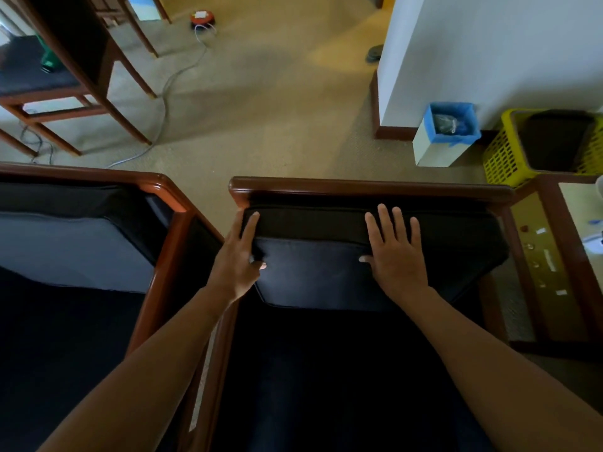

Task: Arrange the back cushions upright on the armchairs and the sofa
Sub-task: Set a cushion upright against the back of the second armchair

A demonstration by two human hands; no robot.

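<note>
Back cushion pressed against the armchair's top rail

Head view: the cushion [326, 269] is stood just below the rail [368, 187], and could slump forward off the rail if the hands are lifted before it is seated, since only its top edge is braced. The left hand [239, 256] is wrapped around the cushion's left corner, fingers over the top, thumb on the face. The right hand [396, 252] is laid flat and spread on the cushion near the rail, nothing being gripped.
</note>
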